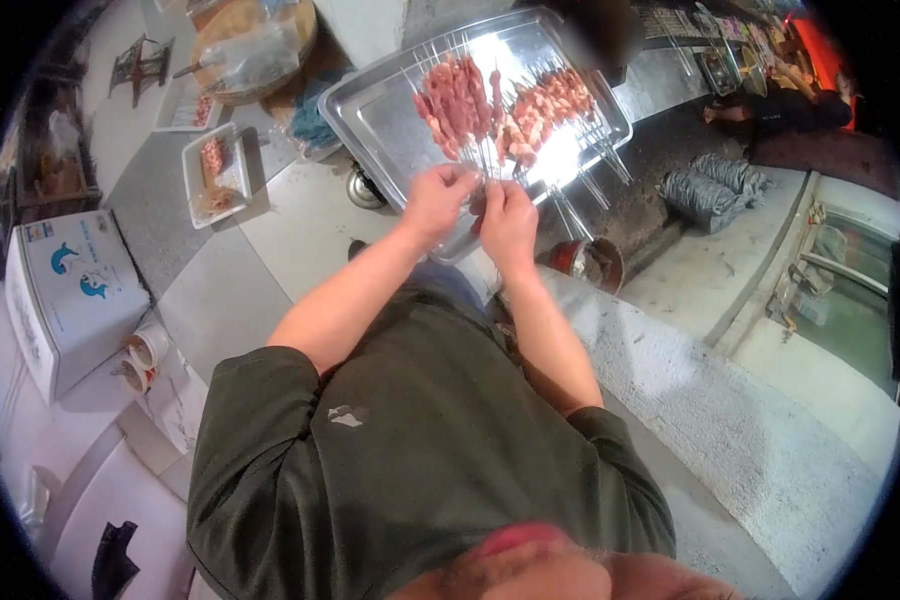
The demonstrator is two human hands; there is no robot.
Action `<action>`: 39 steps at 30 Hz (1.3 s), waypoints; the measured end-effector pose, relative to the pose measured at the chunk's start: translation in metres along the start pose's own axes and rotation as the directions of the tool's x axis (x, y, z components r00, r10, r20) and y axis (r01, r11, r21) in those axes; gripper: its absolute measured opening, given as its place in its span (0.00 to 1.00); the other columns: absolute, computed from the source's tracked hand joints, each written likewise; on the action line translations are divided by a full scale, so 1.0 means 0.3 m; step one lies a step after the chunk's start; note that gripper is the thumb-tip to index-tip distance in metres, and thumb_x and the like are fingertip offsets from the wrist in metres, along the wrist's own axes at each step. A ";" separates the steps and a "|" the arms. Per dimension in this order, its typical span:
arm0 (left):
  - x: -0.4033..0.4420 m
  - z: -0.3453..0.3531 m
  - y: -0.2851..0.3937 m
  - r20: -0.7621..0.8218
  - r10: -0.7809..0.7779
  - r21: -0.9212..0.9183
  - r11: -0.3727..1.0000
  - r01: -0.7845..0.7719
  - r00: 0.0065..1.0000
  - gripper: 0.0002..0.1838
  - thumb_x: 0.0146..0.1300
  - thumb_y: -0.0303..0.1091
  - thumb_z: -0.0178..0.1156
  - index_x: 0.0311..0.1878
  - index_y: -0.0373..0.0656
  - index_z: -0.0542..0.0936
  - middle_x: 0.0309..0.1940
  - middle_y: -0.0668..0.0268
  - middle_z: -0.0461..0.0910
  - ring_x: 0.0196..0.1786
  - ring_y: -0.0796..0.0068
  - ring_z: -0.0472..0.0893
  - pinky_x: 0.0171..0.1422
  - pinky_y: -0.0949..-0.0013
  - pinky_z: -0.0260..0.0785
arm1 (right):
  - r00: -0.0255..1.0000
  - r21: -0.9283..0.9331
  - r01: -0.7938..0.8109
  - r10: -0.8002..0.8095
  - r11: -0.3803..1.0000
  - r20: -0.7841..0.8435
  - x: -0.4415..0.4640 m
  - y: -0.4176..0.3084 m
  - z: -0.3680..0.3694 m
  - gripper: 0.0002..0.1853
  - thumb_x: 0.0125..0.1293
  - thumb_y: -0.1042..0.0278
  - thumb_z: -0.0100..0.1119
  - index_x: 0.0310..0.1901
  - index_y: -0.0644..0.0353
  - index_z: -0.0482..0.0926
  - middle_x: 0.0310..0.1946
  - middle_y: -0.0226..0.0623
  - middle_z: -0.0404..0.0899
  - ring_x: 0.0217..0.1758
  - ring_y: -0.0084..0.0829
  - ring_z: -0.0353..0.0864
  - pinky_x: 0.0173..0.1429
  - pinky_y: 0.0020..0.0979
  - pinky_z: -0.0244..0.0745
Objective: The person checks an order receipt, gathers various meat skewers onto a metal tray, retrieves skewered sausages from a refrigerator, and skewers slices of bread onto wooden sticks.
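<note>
The right hand (508,222) pinches a skewer (497,168) by the tray's (378,118) near edge, best kept steady; the left hand's (436,207) hold is unclear.

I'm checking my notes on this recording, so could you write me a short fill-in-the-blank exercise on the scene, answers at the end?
1. Meat skewers lie on a shiny tray made of ____.
2. Of the left hand and right hand, the ____ one is nearer the red container.
3. The white box is printed with blue ____.
4. The dark shirt has ____ sleeves, leaving both forearms bare.

Missing words: metal; right; dolphins; short.
</note>
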State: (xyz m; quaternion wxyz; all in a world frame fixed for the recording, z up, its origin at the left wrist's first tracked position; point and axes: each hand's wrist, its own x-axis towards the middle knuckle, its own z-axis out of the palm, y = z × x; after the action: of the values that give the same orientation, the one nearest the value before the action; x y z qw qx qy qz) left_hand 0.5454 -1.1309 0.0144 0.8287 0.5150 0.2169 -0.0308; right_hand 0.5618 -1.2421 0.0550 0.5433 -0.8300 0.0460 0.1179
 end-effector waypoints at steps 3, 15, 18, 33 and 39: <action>0.004 -0.006 -0.012 0.002 0.004 0.008 1.000 -0.004 1.000 0.09 0.63 0.33 0.61 0.33 0.36 0.79 0.27 0.69 0.79 0.29 0.82 0.74 0.35 0.75 0.67 | 1.000 -0.007 -0.008 0.008 1.000 -0.002 -0.005 -0.016 -0.002 0.15 0.70 0.64 0.49 0.34 0.70 0.76 0.20 0.40 0.80 0.16 0.27 0.77 0.22 0.30 0.72; 0.012 -0.015 -0.040 -0.021 -0.057 -0.101 0.993 0.055 0.998 0.10 0.63 0.32 0.60 0.42 0.35 0.79 0.32 0.68 0.80 0.32 0.80 0.77 0.34 0.74 0.70 | 1.000 0.069 0.010 -0.010 0.998 0.002 0.000 0.024 0.011 0.15 0.71 0.65 0.48 0.34 0.70 0.75 0.20 0.40 0.79 0.16 0.26 0.77 0.22 0.29 0.71; -0.012 0.003 0.006 -0.006 -0.054 -0.195 0.979 0.052 0.999 0.10 0.63 0.33 0.60 0.43 0.36 0.79 0.33 0.67 0.80 0.31 0.80 0.77 0.34 0.73 0.71 | 1.000 0.069 0.004 -0.006 0.998 0.017 0.000 0.033 0.013 0.15 0.71 0.65 0.47 0.34 0.70 0.75 0.20 0.39 0.79 0.17 0.26 0.77 0.22 0.29 0.71; 0.010 -0.014 -0.029 0.023 -0.043 -0.092 0.995 0.045 0.999 0.08 0.64 0.33 0.58 0.37 0.37 0.80 0.28 0.69 0.78 0.27 0.80 0.73 0.30 0.74 0.67 | 0.997 0.025 0.056 -0.057 0.998 0.044 -0.020 0.020 0.018 0.14 0.71 0.65 0.48 0.34 0.69 0.76 0.21 0.37 0.79 0.17 0.23 0.76 0.22 0.27 0.70; 0.004 -0.009 -0.016 0.035 -0.033 -0.130 0.991 0.037 0.999 0.08 0.64 0.33 0.57 0.35 0.38 0.79 0.27 0.70 0.77 0.28 0.80 0.73 0.31 0.73 0.66 | 0.997 0.060 0.049 -0.052 0.997 0.049 -0.020 0.025 0.019 0.14 0.71 0.65 0.49 0.34 0.69 0.76 0.21 0.37 0.79 0.17 0.22 0.75 0.22 0.26 0.70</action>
State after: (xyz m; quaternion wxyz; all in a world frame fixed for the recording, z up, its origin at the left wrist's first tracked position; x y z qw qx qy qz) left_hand 0.5442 -1.1306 0.0090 0.8633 0.4554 0.2140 -0.0395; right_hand 0.5536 -1.2401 0.0476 0.5713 -0.8113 0.0146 0.1235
